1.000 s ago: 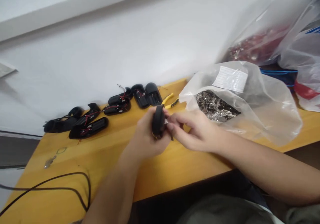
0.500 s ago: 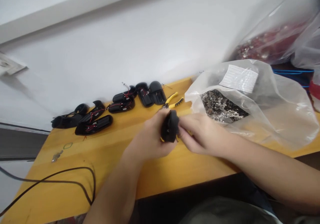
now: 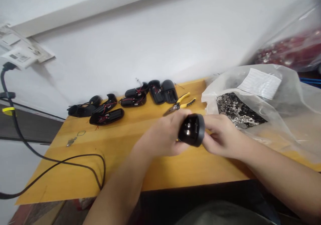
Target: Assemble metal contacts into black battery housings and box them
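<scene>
My left hand (image 3: 173,133) is wrapped around a black plastic battery housing (image 3: 198,131). The housing is tilted so its hollow inside faces me, and two shiny metal spots show in it. My right hand (image 3: 222,134) is closed at the housing's right edge, thumb and forefinger against it; the fingertips are hidden behind the rim. Just beyond my left hand, pliers (image 3: 183,99) with yellow handles lie on the table. To the right of my right hand, an opened clear plastic bag (image 3: 288,111) holds many small metal pieces (image 3: 238,109).
Several black housings with red wires (image 3: 106,116) lie along the back of the yellow table (image 3: 120,164). A black cable (image 3: 75,156) loops over the left side, near small metal bits (image 3: 71,141). A white wall (image 3: 125,47) stands behind; another filled bag (image 3: 293,47) sits at far right.
The view has shifted left, bringing the plugged-in adapter into sight. The black housing has turned in my hands, so its inside now faces me more.
</scene>
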{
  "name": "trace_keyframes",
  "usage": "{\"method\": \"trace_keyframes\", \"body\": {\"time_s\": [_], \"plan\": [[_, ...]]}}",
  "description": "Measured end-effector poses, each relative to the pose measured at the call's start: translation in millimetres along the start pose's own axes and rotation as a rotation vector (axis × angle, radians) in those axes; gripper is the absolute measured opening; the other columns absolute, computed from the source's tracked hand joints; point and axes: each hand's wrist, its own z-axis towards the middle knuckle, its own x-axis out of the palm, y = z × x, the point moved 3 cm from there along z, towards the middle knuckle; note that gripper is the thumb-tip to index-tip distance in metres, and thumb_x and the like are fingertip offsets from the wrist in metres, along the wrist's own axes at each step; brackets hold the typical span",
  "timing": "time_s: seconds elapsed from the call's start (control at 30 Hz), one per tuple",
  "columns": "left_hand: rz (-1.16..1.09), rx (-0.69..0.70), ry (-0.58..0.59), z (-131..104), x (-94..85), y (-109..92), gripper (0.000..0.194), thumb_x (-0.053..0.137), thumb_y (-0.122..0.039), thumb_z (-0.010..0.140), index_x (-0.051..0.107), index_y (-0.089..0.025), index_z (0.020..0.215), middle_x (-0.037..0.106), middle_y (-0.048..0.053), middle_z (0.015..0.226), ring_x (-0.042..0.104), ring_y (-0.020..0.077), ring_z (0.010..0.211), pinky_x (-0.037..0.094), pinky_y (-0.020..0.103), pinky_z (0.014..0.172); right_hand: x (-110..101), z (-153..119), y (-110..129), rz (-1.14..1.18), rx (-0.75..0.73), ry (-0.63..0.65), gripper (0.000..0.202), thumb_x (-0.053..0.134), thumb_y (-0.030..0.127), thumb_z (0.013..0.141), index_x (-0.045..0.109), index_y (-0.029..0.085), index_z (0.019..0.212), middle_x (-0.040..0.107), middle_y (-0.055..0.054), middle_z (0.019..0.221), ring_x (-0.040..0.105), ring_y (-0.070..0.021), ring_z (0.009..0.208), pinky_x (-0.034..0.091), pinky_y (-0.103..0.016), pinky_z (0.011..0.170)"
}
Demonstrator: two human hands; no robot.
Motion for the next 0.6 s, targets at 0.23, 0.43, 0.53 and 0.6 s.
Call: {"method": "trace_keyframes", "body": {"time_s": [0.23, 0.43, 0.53, 0.6], "plan": [[0.135, 0.024, 0.022, 0, 1.8, 0, 0.046, 0.064, -0.019, 0.087, 0.045, -0.02, 0.129, 0.067, 0.009, 0.112, 0.07, 0.0222, 0.096, 0.058, 0.034, 0.085, 2, -8, -2, -0.005, 0.059, 0.002, 0.021, 0.049, 0.005, 0.081, 0.042, 0.022, 0.072, 0.044, 0.006, 0.055, 0.04, -0.0073, 0.043, 0.032, -0.019, 0.042], [0.094, -0.004, 0.037, -2, 1.2, 5, 0.049, 0.066, -0.016, 0.083, 0.047, -0.021, 0.127, 0.067, 0.006, 0.105, 0.067, 0.0181, 0.087, 0.054, 0.03, 0.078, 0, -4, -11, 0.311, 0.281, 0.129, 0.022, 0.056, 0.009, 0.09, 0.057, 0.018, 0.07, 0.055, 0.003, 0.059, 0.046, -0.009, 0.049, 0.035, -0.02, 0.045], [0.107, -0.029, 0.072, -2, -0.2, 0, 0.049, 0.069, -0.011, 0.078, 0.048, -0.021, 0.122, 0.066, 0.004, 0.102, 0.065, 0.0165, 0.083, 0.052, 0.028, 0.074, -1, -2, -17, 0.586, 0.428, 0.248, 0.023, 0.065, 0.017, 0.095, 0.065, 0.016, 0.072, 0.063, -0.001, 0.064, 0.053, -0.0108, 0.054, 0.042, -0.022, 0.051], [0.093, -0.063, 0.091, -1, -1.7, -7, 0.044, 0.069, -0.01, 0.078, 0.051, -0.022, 0.116, 0.067, 0.003, 0.1, 0.065, 0.016, 0.084, 0.052, 0.028, 0.075, -1, -3, -20, 0.737, 0.508, 0.293, 0.021, 0.07, 0.023, 0.096, 0.071, 0.013, 0.078, 0.07, -0.004, 0.07, 0.059, -0.0119, 0.059, 0.049, -0.023, 0.058]]}}
